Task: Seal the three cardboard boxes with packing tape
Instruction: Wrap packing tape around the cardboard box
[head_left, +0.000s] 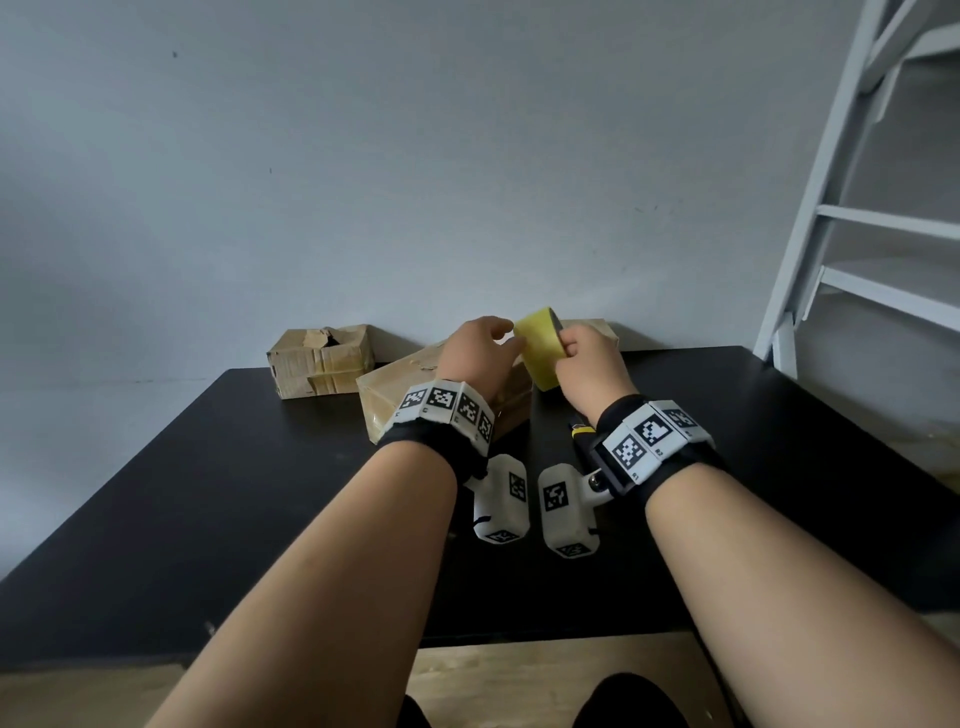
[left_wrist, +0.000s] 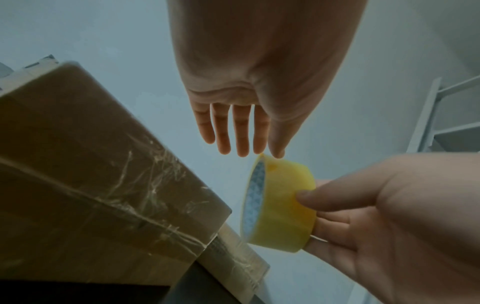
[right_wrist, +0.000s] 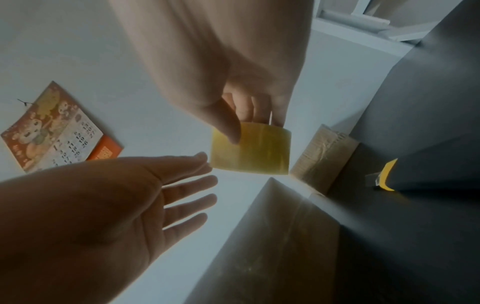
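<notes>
Your right hand (head_left: 587, 364) holds the yellow roll of packing tape (head_left: 540, 351).
Your left hand (head_left: 478, 353), fingers straight, thumb tip touching the roll, hovers above the taped brown cardboard box (head_left: 387, 397) on the black table (head_left: 234, 467).

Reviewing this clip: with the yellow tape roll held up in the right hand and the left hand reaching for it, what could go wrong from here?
1. The right hand pinches the yellow roll of packing tape in the air above the black table; the open left hand only brushes its edge, so tugging for the tape end could twist the roll loose.
2. The yellow-and-black utility knife lies under the right wrist, which might knock it.
3. The small torn cardboard box sits at the table's far edge and could be nudged off.
</notes>
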